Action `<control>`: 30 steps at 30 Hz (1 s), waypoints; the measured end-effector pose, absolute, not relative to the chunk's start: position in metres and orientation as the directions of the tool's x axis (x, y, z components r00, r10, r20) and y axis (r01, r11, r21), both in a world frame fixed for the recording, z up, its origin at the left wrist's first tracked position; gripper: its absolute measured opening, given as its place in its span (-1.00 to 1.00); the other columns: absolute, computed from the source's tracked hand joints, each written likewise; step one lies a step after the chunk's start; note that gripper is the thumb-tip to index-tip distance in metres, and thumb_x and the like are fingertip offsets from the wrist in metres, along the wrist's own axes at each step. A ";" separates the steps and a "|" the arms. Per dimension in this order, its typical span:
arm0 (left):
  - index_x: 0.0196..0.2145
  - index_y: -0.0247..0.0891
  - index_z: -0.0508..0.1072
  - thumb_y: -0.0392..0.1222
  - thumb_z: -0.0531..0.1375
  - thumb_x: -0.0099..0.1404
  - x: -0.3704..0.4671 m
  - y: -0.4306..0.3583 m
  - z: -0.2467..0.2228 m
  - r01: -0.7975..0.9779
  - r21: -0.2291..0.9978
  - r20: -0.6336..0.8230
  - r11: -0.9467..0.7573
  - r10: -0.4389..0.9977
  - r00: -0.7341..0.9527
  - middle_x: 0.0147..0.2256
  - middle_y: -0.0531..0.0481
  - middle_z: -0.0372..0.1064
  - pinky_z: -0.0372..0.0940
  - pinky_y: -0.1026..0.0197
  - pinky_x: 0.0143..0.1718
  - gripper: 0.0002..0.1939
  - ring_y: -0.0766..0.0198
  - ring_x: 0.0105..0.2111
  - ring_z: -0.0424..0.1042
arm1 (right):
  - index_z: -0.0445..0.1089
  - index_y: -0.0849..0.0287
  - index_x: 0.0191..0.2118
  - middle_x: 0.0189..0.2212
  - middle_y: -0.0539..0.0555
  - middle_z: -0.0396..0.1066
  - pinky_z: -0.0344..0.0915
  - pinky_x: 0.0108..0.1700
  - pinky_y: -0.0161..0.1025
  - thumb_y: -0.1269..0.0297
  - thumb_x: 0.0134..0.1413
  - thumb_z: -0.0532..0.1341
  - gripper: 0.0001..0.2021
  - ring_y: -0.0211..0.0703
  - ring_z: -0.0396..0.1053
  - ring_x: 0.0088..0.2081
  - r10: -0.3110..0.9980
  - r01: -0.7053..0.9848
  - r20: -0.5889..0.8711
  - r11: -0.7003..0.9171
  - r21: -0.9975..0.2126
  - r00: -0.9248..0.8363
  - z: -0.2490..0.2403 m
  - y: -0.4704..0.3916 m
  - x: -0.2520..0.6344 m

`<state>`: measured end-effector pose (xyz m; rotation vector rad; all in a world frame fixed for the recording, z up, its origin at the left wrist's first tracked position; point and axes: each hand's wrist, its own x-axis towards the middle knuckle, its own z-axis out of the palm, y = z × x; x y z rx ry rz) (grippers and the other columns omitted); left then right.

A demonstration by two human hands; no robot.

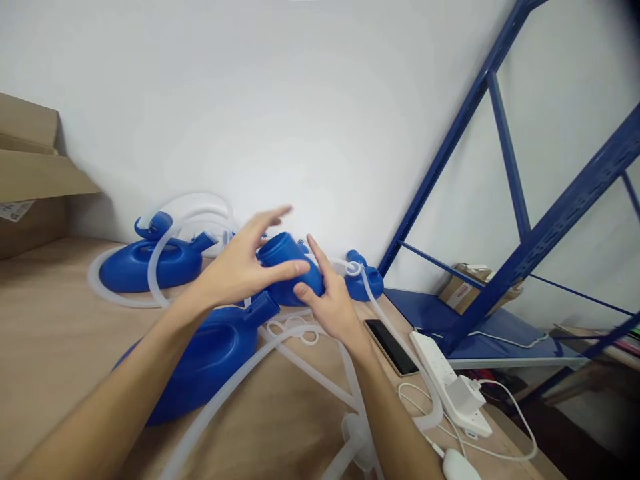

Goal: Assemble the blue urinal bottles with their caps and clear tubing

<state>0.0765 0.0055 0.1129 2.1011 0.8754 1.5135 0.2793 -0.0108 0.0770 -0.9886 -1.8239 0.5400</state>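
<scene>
Between my hands, above the middle of the table, is a blue plastic piece [280, 248] with a round open mouth tilted up to the left. My right hand [333, 297] holds its right side, thumb in front and index finger stretched upward. My left hand [247, 257] is at its left, the thumb lying across its front and the other fingers spread above. A blue bottle [215, 347] with a slanted neck lies under my left forearm. Clear tubing [235, 380] curves across the table below my hands.
Another blue bottle [135, 267] with tubing stands at the back left, a further one [373, 285] at the back right. A phone [391, 347], a white power strip [435, 367] and cables lie at right. A cardboard box [35, 173] is far left, a blue metal rack [515, 267] right.
</scene>
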 end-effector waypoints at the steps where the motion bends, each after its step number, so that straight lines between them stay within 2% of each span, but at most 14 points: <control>1: 0.18 -0.13 0.43 0.19 0.38 0.12 0.071 0.003 0.117 0.287 0.604 0.680 -0.744 0.669 0.302 0.17 -0.15 0.43 0.39 0.02 0.06 -0.27 -0.06 0.12 0.44 | 0.07 -0.05 0.44 -0.05 0.13 0.54 0.46 0.00 0.03 -0.15 0.09 0.39 -0.12 0.14 0.52 -0.06 0.818 0.430 0.527 0.572 -0.699 -0.232 0.077 -0.014 0.278; 2: 0.05 -0.15 0.53 0.18 0.36 0.14 0.068 0.001 0.119 0.323 0.570 0.667 -0.756 0.655 0.356 0.02 -0.11 0.54 0.40 0.06 0.01 -0.42 -0.01 0.01 0.50 | 0.09 -0.03 0.42 -0.13 0.11 0.56 0.46 -0.02 0.03 -0.15 0.11 0.38 -0.14 0.13 0.52 -0.11 0.822 0.445 0.515 0.566 -0.694 -0.242 0.078 -0.017 0.277; 4: -0.21 -0.19 0.59 0.15 0.30 0.21 0.066 -0.001 0.121 0.395 0.521 0.679 -0.757 0.648 0.346 -0.26 -0.01 0.59 0.39 0.16 -0.16 -0.63 0.13 -0.25 0.53 | 0.26 0.01 0.31 -0.22 0.08 0.56 0.45 -0.08 -0.01 -0.16 0.14 0.34 -0.30 0.07 0.52 -0.19 0.826 0.455 0.505 0.560 -0.692 -0.250 0.082 -0.021 0.276; 7: -0.39 -0.22 0.56 0.09 0.27 0.23 0.071 0.000 0.119 0.442 0.507 0.754 -0.740 0.630 0.189 -0.46 0.07 0.52 0.30 0.24 -0.34 -0.70 0.26 -0.45 0.43 | 0.47 0.05 0.10 -0.16 0.08 0.57 0.44 -0.04 -0.04 -0.12 0.19 0.32 -0.52 0.05 0.50 -0.15 0.825 0.506 0.494 0.561 -0.655 -0.275 0.090 -0.026 0.278; 9: -0.43 -0.22 0.56 0.06 0.27 0.21 0.074 0.002 0.116 0.430 0.527 0.771 -0.733 0.625 0.120 -0.48 0.08 0.51 0.27 0.25 -0.37 -0.72 0.28 -0.47 0.41 | 0.46 0.03 0.15 -0.10 0.08 0.57 0.44 0.01 -0.02 -0.08 0.20 0.33 -0.51 0.06 0.50 -0.10 0.838 0.520 0.443 0.546 -0.657 -0.320 0.096 -0.030 0.280; 13: -0.45 -0.22 0.55 0.04 0.25 0.20 0.077 0.005 0.113 0.431 0.563 0.769 -0.705 0.638 0.040 -0.46 0.05 0.55 0.27 0.24 -0.36 -0.73 0.24 -0.44 0.45 | 0.37 -0.02 0.29 -0.03 0.06 0.56 0.45 0.09 0.01 -0.01 0.21 0.34 -0.43 0.07 0.51 -0.02 0.859 0.454 0.346 0.497 -0.739 -0.377 0.101 -0.032 0.281; 18: -0.47 -0.20 0.54 -0.01 0.25 0.19 0.075 0.008 0.111 0.413 0.606 0.761 -0.680 0.647 -0.051 -0.45 0.06 0.56 0.31 0.24 -0.31 -0.77 0.24 -0.42 0.46 | 0.46 0.03 0.22 0.13 0.06 0.53 0.38 0.23 -0.02 0.03 0.11 0.42 -0.43 0.10 0.45 0.17 0.841 0.278 0.427 0.520 -0.808 -0.332 0.095 -0.024 0.270; 21: -0.47 -0.19 0.54 -0.01 0.26 0.19 0.075 0.008 0.111 0.458 0.612 0.760 -0.645 0.639 -0.115 -0.48 0.07 0.53 0.29 0.23 -0.33 -0.78 0.23 -0.43 0.45 | 0.49 0.01 0.20 0.15 0.03 0.52 0.33 0.29 -0.03 0.04 0.03 0.47 -0.41 0.09 0.42 0.21 0.830 0.221 0.481 0.544 -0.809 -0.283 0.089 -0.016 0.266; 27: -0.50 -0.17 0.54 0.01 0.23 0.17 0.078 0.001 0.116 0.519 0.627 0.755 -0.581 0.617 -0.221 -0.52 0.06 0.52 0.31 0.19 -0.31 -0.76 0.17 -0.42 0.48 | 0.50 -0.02 0.20 0.09 0.01 0.56 0.43 0.15 -0.06 0.02 0.00 0.48 -0.39 0.08 0.47 0.12 0.816 0.209 0.526 0.573 -0.793 -0.242 0.080 -0.005 0.264; 30: -0.53 -0.16 0.54 0.02 0.21 0.15 0.078 -0.004 0.121 0.565 0.632 0.752 -0.530 0.595 -0.284 -0.54 0.04 0.50 0.34 0.15 -0.29 -0.75 0.13 -0.42 0.50 | 0.46 0.00 0.25 0.02 0.03 0.58 0.49 -0.01 -0.12 -0.06 -0.01 0.47 -0.31 0.03 0.52 -0.04 0.796 0.272 0.566 0.605 -0.748 -0.213 0.077 -0.005 0.260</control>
